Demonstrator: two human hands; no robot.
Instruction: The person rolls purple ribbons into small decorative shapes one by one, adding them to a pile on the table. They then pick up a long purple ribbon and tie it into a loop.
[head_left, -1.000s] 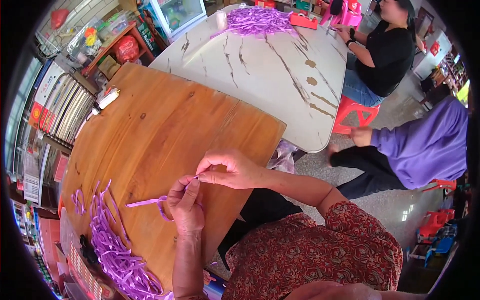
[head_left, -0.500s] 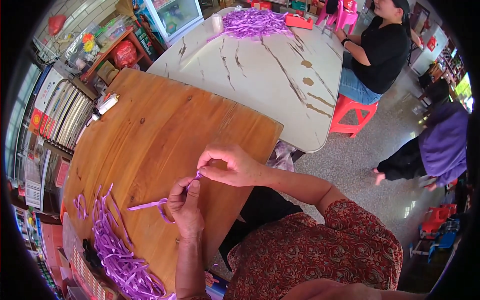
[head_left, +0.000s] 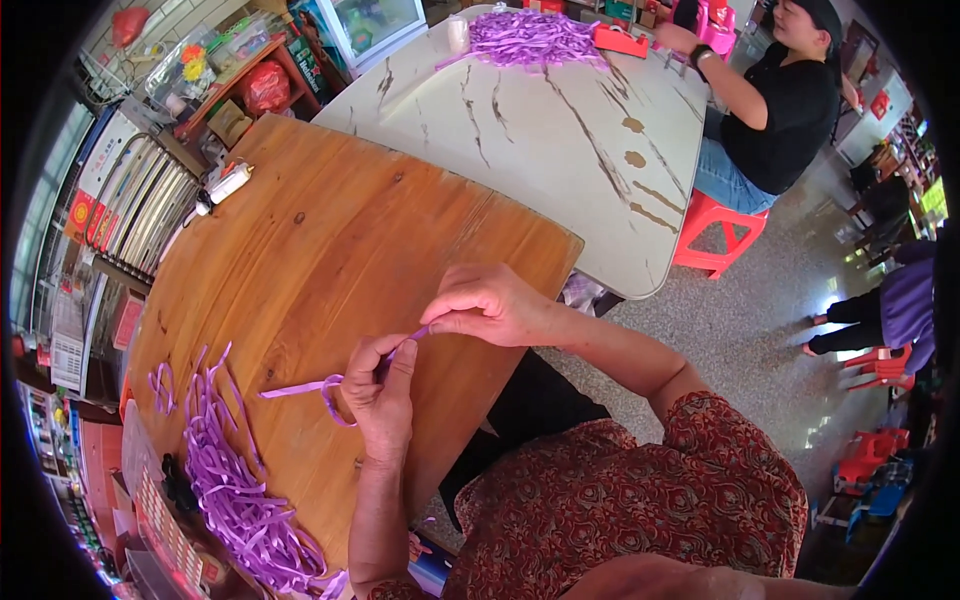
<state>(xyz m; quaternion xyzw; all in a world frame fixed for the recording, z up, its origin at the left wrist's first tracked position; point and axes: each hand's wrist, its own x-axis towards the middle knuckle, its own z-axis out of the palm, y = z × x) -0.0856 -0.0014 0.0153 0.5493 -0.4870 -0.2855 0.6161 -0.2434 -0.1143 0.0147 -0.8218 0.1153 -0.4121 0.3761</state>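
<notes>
A purple ribbon strip is pinched at its upper end between the thumb and fingertips of the right hand, which are closed tightly on it. Lower down, the same strip is gripped by the curled fingers of the left hand, closed around it where it bends into a small loop at the left edge of that hand. From the loop, the free end of the strip is seen running out to the left, just above the wooden table; whether it touches the wood cannot be told. The 2 hands are held close together over the near edge of the table, the right one slightly higher and further from the body than the left.

To the left of the hands, a loose heap of purple strips is spread on the table, reaching down towards the lower edge of the view. A dark object is partly seen at the heap's left side, too small to make out. At the far left edge of the table a white tube is laid.

Beyond the wooden table, a pale marble-patterned table is set against it. A second pile of purple strips is heaped at its far end, with a red tool just beside it. A person in a black top is seated on a red stool at that table's right side. Shelves crowded with goods are seen along the left of the view.
</notes>
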